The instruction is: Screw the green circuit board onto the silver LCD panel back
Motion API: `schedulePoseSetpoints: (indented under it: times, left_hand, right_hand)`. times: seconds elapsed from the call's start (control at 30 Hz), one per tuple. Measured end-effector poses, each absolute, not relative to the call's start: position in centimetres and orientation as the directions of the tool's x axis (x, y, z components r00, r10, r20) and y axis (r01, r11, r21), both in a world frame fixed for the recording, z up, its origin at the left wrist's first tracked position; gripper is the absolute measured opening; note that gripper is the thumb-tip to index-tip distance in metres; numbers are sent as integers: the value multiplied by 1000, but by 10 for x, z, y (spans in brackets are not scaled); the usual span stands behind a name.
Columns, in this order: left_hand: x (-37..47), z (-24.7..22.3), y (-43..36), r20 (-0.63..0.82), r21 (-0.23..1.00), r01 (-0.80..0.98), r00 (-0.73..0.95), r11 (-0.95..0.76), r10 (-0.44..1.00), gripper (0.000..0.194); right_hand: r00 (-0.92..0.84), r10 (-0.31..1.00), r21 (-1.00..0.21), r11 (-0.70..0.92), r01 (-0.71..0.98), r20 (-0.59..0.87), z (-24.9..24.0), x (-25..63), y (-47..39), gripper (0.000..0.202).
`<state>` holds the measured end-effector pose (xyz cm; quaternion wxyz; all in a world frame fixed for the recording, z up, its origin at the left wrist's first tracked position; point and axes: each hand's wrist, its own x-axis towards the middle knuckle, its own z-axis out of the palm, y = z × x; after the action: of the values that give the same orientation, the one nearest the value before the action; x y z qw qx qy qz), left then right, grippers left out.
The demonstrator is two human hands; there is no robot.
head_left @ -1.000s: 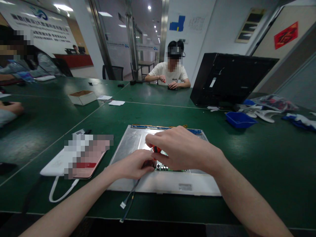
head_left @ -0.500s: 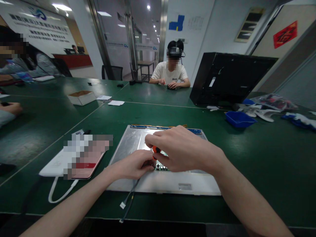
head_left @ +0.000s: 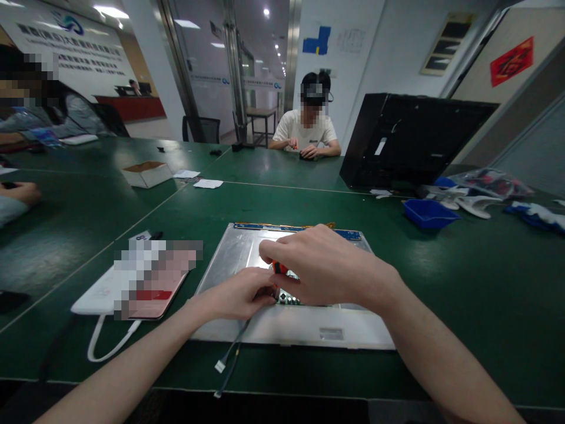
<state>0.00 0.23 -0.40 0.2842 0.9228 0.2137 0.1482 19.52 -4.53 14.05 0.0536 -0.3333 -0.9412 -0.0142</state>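
Observation:
A flat silver display panel [head_left: 291,331] lies on the green table, a blue strip board [head_left: 249,227] along its far edge. Above its middle, my right hand [head_left: 326,265] is closed round the orange and black handle of what looks like a screwdriver [head_left: 279,268]. The tool's lower end is hidden. My left hand [head_left: 242,291] rests on the panel with fingers curled in beside the tool; what they pinch is hidden. Under the hands a small green circuit board [head_left: 289,299] partly shows. Thin cables with white plugs [head_left: 220,366] hang over the panel's near edge.
To the left lie a white power bank [head_left: 95,294] with a cable and a pink phone [head_left: 170,294]. Farther off are an open carton [head_left: 147,175], a blue tray [head_left: 429,213] and a large black monitor [head_left: 410,138]. A co-worker [head_left: 306,129] sits across the table.
The orange and black handle has turned slightly within my right hand's fingers. Both my hands keep almost the same place, and the panel has not moved.

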Motion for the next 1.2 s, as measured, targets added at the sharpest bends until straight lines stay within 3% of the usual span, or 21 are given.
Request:
schedulePoseSetpoints:
  times: [0.63,1.2]
  left_hand:
    - [1,4,0,96,627,341,858,-700,504,9]
    - [0,-1,2,123,617,318,864,-720,487,10]
  right_hand:
    - [-774,629,-44,777,628,75,143,196,-44,4]
    - [-760,648,-5,761,649,52,145,196,-45,7]
